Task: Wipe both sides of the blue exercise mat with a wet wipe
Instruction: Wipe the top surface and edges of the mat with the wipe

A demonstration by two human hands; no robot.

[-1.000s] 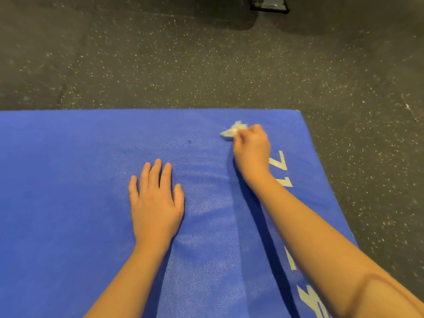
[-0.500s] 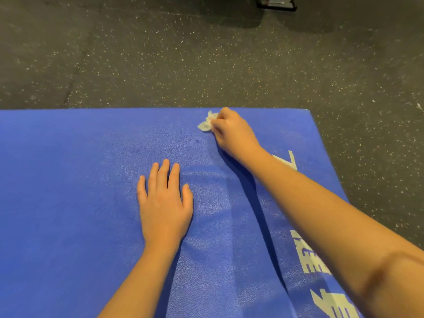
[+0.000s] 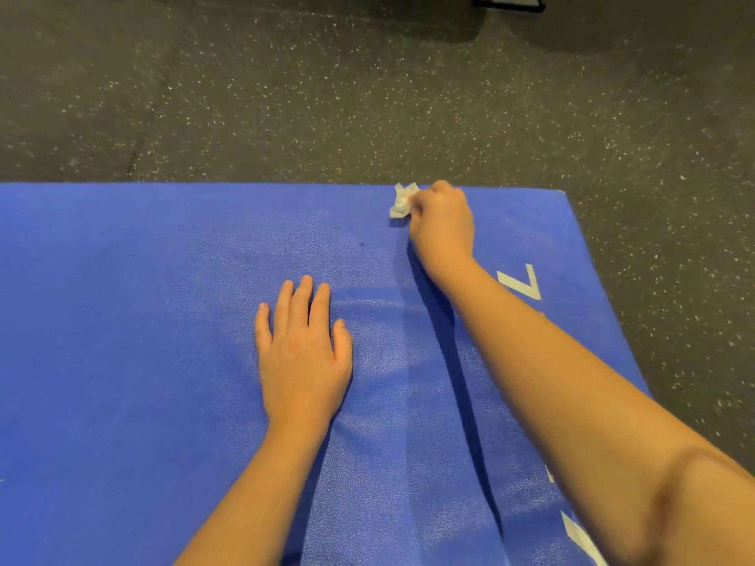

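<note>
Blue mat (image 3: 122,361) runs past left and bottom edges; white lettering (image 3: 527,283) partly under right forearm (image 3: 572,381); dark object (image 3: 508,2) cropped at top.

Setting: a gym or fitness room, going by floor and kit. Floor: dark grey rubber flooring (image 3: 367,96) flecked with pale and coloured specks, the kind laid in workout areas; a dark seam or crack shows at the left. Lying flat on it is a thick blue foam exercise mat (image 3: 122,320) with a pebbled skin and large white printed lettering (image 3: 527,281) along its right side. A black-framed object (image 3: 508,2) sits at the top edge of the view — cut off, type unclear.
</note>
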